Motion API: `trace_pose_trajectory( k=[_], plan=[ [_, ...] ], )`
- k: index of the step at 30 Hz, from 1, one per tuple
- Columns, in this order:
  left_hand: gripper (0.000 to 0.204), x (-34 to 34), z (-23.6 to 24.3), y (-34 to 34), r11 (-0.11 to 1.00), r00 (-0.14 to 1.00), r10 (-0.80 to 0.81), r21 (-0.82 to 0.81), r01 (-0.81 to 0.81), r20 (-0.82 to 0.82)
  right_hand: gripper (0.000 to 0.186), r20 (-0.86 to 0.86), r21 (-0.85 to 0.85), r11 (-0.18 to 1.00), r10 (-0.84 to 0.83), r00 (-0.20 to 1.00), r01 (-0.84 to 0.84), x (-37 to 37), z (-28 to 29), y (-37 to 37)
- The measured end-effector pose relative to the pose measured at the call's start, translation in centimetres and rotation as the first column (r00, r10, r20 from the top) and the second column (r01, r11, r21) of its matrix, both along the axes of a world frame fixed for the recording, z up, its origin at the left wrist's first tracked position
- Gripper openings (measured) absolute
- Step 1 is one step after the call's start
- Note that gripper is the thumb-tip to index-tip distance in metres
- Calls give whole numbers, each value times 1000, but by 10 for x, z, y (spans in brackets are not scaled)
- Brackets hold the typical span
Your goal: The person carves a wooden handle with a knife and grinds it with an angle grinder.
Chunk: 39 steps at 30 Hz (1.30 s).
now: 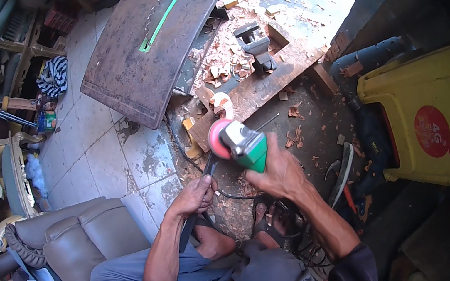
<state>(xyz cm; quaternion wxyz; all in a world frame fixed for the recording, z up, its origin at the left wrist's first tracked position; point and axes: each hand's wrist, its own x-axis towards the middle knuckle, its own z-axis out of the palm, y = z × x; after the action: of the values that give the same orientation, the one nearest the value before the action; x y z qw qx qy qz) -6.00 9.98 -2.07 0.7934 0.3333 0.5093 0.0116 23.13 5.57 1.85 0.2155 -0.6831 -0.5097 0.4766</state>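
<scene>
My right hand [282, 171] is wrapped round the green body of an angle grinder [251, 152], its silver head tilted to the left. A pinkish-red disc [218, 137] sits on the grinder, slightly blurred, just below a curved pale piece of wood [222, 103]. My left hand [193, 196] grips a long dark bar [186, 232] with the thumb lying along it. The bar runs up from beside my knee to the disc's lower edge. Whether the disc touches the bar or the wood, I cannot tell.
A brown table saw [124, 64] with a toothed blade in a green slot stands ahead left. On the chip-strewn bench ahead sits a metal vise [257, 45]. A yellow plastic stool [417, 95] is at right. A grey cushioned seat [103, 227] and a power cord [236, 196] lie close by.
</scene>
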Motion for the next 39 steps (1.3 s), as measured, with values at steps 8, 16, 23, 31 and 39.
trace_pose_trajectory(
  k=[8, 16, 23, 31, 39],
  plan=[
    [47, 3, -1, -2, 997, 997, -24, 65, 29, -71, 72, 48, 35, 999, 8, 999, -10, -1, -1, 0],
    [53, -2, 3, 8, 999, 1000, -14, -49, 15, 21, 79, 31, 12, 999, -39, 999, 39, -6, -11, -4],
    [56, -7, -6, 10, 999, 1000, -22, -36, 23, 16, 80, 18, 13, 999, -34, 999, 34, -4, -11, 1],
    [55, -9, -10, 7, 999, 999, -32, -41, 32, 6, 73, 37, 58, 998, -8, 999, 6, -8, -8, 1],
    [55, -15, -11, 6, 997, 1000, -18, -69, 19, 20, 75, 37, 61, 998, -27, 999, 24, -10, -5, -1]
  ],
)
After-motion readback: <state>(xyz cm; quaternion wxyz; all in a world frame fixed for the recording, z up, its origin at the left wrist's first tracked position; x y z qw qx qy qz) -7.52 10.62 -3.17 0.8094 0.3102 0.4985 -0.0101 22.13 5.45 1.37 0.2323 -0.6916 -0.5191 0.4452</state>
